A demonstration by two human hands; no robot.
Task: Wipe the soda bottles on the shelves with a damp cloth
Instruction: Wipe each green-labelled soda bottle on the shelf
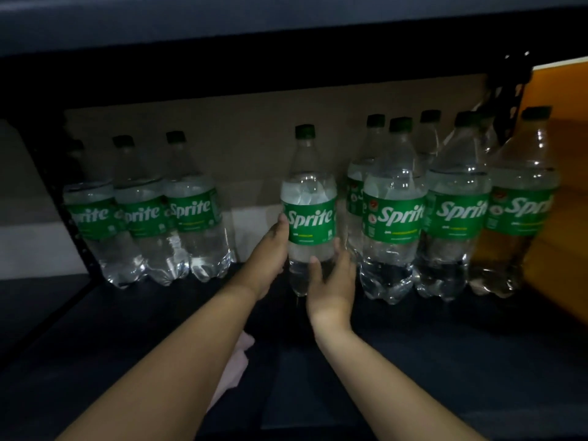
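Observation:
A clear Sprite bottle with a green label and cap stands alone at the middle of the dark shelf. My left hand touches its left side, fingertips at the label edge. My right hand cups its lower right side, thumb across the front. Three Sprite bottles stand in a row to the left. Several more Sprite bottles crowd the right. A pale cloth lies on the shelf, partly hidden under my left forearm.
The upper shelf board hangs low over the bottles. A brown back panel closes the rear. A black perforated upright and an orange surface stand at the right. A gap lies between the left row and the middle bottle.

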